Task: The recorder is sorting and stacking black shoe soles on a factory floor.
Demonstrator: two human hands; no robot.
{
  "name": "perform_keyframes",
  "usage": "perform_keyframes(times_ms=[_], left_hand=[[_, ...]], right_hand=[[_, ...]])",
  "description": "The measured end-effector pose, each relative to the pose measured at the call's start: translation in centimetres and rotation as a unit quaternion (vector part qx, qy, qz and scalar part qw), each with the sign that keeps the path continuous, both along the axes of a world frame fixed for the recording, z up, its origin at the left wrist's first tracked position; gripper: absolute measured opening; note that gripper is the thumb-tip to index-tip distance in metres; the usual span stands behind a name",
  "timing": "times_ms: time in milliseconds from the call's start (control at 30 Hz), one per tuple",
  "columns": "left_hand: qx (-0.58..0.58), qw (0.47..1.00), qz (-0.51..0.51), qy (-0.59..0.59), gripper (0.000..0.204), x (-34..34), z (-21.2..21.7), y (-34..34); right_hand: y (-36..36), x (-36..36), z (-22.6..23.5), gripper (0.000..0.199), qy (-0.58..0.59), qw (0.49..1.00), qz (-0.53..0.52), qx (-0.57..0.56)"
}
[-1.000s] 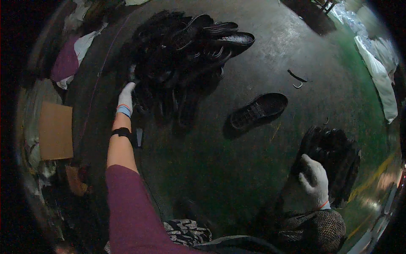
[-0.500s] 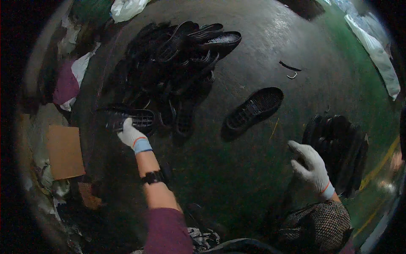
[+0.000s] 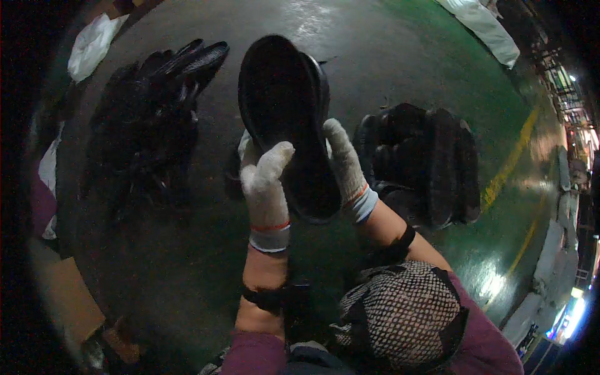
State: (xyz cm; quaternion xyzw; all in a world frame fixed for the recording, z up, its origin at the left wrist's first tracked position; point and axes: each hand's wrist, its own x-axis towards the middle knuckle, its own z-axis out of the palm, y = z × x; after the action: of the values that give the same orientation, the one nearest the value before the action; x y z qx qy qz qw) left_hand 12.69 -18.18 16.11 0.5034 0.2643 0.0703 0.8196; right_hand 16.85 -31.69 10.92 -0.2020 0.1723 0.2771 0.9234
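Workshop floor (image 3: 181, 269), heaped shoe soles (image 3: 150, 131)

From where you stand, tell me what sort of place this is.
Probably a footwear workshop or factory floor: black shoe soles in hand, a heap of dark soles on the left, and a yellow line on the green floor.

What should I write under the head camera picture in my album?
Gloved left hand and right hand hold black shoe soles between a messy pile and a neater row.
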Motion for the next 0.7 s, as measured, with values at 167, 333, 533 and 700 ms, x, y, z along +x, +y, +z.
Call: perform_keyframes(times_ms=[167, 333, 533, 700], left_hand=[[0.018, 0.997, -0.003, -0.074, 0.032, -0.1, -1.5, -0.4], [0.088, 0.995, 0.033, 0.036, 0.045, 1.8, -1.0, 0.0], [-0.146, 0.984, -0.013, -0.1, 0.05, 0.6, 0.3, -3.5], [-0.031, 0.992, -0.104, -0.065, 0.048, -0.8, -2.9, -3.8]], right_hand=[[-7.0, 0.8, 4.5, 0.05, -0.09, 0.983, 0.015, -0.16], [-3.1, -1.0, 10.3, 0.066, -0.391, 0.715, -0.105, -0.569], [-0.1, -2.7, 8.2, 0.074, -0.43, 0.323, 0.074, -0.84], [-3.3, -2.7, 7.0, 0.07, -0.437, 0.408, 0.067, -0.799]])
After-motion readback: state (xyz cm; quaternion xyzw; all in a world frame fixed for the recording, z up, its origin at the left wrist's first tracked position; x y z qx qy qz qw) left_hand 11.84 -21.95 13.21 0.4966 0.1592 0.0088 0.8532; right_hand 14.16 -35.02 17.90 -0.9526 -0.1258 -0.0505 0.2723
